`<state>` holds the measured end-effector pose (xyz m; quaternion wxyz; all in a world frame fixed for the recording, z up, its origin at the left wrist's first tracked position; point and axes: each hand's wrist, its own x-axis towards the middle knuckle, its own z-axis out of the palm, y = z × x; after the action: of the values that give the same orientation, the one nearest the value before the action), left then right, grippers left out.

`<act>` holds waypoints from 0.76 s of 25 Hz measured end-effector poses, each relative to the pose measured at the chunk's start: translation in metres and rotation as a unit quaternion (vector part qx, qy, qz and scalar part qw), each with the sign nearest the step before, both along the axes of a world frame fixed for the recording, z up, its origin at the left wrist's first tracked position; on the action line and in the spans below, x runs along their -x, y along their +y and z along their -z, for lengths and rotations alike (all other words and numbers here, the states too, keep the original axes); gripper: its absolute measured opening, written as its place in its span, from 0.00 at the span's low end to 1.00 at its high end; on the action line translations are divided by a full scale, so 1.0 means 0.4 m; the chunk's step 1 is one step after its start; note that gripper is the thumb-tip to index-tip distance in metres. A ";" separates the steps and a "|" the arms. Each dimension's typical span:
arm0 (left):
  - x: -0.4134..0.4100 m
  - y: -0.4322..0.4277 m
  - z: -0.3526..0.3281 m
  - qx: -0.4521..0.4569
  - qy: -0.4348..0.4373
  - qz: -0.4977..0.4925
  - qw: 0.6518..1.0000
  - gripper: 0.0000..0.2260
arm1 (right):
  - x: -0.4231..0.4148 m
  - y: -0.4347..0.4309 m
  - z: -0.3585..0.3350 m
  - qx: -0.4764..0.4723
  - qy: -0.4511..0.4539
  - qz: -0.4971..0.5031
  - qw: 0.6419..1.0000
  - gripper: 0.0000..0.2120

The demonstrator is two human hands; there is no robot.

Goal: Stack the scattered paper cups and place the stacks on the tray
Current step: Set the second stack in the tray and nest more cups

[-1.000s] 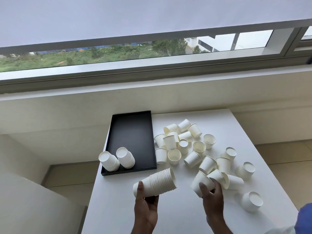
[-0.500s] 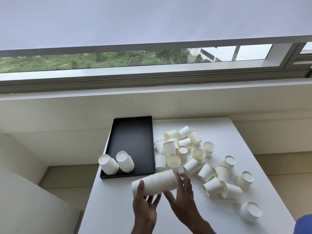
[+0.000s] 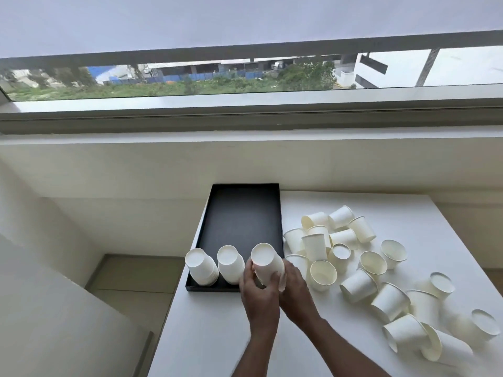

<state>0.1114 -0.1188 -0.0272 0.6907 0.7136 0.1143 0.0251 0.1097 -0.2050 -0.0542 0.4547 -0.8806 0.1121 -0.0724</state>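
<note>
Left hand (image 3: 258,293) and right hand (image 3: 296,285) curl round the stack (image 3: 265,263); seat it flat on the tray (image 3: 242,213) beneath your fingers (image 3: 248,270).

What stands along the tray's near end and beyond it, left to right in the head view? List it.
The left stack of cups → middle stack → right stack → loose cups.

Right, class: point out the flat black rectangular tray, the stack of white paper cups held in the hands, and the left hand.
flat black rectangular tray (image 3: 242,219): head view, bare floor.
stack of white paper cups (image 3: 263,255): head view, upturned base.
left hand (image 3: 260,295): head view, back of hand.
</note>
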 end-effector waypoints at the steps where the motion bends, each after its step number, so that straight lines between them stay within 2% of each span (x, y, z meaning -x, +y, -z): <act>1: -0.024 0.001 0.023 -0.027 -0.002 -0.001 1.000 0.26 | -0.023 0.007 0.014 -0.006 0.010 0.009 1.000 0.21; 6: -0.079 0.022 0.150 -0.121 0.004 0.018 0.993 0.22 | -0.094 0.038 0.076 0.029 0.078 0.008 0.997 0.19; 11: -0.059 0.021 0.185 -0.124 0.054 0.070 0.988 0.27 | -0.095 0.040 0.101 0.043 0.119 0.020 0.992 0.26; 13: -0.047 0.017 0.181 -0.116 0.085 0.075 0.987 0.30 | -0.055 0.040 0.091 0.069 0.097 0.069 0.991 0.24; 16: -0.036 0.011 0.176 -0.108 0.134 0.061 0.983 0.34 | 0.014 0.009 0.094 0.121 0.031 0.199 0.972 0.22; 19: -0.027 0.001 0.161 -0.096 0.163 0.049 0.981 0.34 | 0.057 -0.054 0.098 0.158 0.100 0.245 0.951 0.24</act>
<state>0.1222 -0.1185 -0.0916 0.5912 0.7761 0.1872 -0.1144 0.0870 -0.2266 -0.0932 0.2645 -0.8892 0.3567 -0.1101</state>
